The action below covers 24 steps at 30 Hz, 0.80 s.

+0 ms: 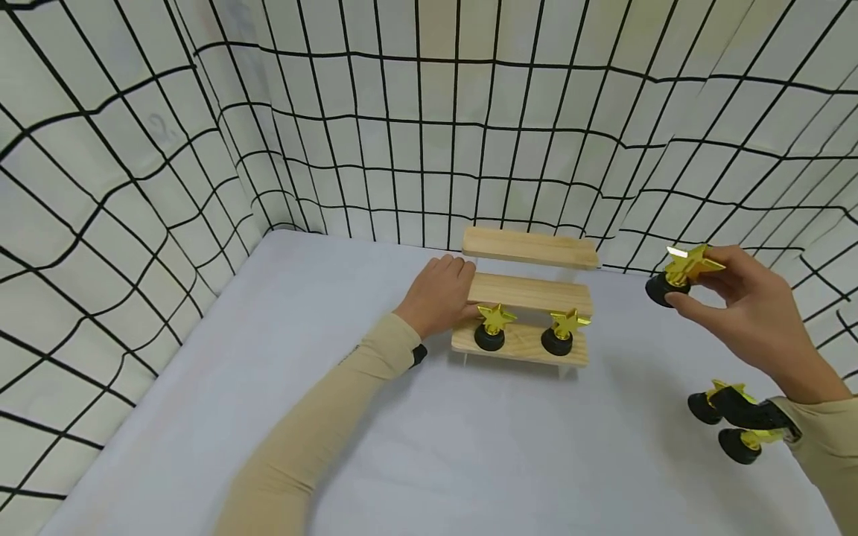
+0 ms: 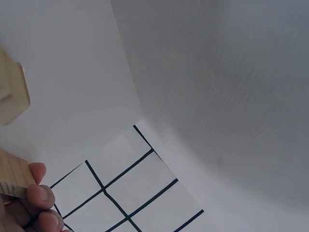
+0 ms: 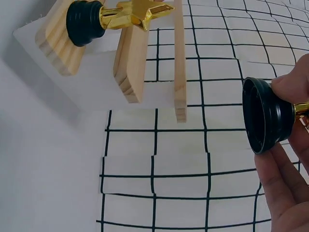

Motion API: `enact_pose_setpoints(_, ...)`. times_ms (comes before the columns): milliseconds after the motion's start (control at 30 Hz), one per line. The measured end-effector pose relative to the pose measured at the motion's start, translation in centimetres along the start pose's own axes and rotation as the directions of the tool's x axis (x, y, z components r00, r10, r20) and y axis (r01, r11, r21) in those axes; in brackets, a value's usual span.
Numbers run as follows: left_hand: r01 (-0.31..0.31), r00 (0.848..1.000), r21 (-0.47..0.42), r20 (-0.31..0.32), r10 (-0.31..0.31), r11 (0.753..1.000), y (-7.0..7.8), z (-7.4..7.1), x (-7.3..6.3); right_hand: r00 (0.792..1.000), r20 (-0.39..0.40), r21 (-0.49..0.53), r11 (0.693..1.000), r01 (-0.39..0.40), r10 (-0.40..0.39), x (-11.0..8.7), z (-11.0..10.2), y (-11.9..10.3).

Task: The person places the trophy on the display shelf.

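Observation:
My left hand (image 1: 442, 294) grips the left end of the middle board on a three-tier wooden shelf (image 1: 529, 292); in the left wrist view its fingertips (image 2: 41, 195) curl round the board's end. Held up to the right of the shelf is a gold star trophy (image 1: 680, 272) with a black base, pinched between the thumb and fingers of my right hand (image 1: 757, 309). In the right wrist view the hollow underside of that trophy's base (image 3: 263, 116) faces the shelf. On the lowest board stand a left star trophy (image 1: 491, 331) and a right star trophy (image 1: 561, 333).
Two more star trophies, one farther back (image 1: 705, 406) and one nearer (image 1: 742, 444), lie on the white table (image 1: 469, 454) below my right wrist, partly hidden by a black strap. White walls with a black grid (image 1: 429, 134) rise behind and at the left.

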State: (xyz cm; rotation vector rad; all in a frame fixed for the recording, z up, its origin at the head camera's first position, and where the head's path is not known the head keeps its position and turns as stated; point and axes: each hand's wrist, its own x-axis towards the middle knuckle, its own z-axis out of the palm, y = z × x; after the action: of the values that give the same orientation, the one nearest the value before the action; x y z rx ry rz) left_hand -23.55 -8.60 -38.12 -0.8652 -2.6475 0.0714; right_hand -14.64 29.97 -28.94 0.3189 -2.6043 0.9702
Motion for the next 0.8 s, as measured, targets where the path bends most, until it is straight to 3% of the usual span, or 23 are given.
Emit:
enact_pose_setpoints(200, -0.011, 0.999, 0.02, -0.031, 0.011, 1.0, 0.2, 0.0, 0.1, 1.0, 0.027, 0.039, 0.999, 0.009, -0.01, 1.5, 1.4, -1.7)
enact_pose_setpoints(800, -0.01, 1.0, 0.044, -0.027, 0.011, 0.999, 0.2, 0.1, -0.2, 0.982, 0.125, 0.135, 0.983, 0.122, -0.139, 4.5, 5.1, -5.6)
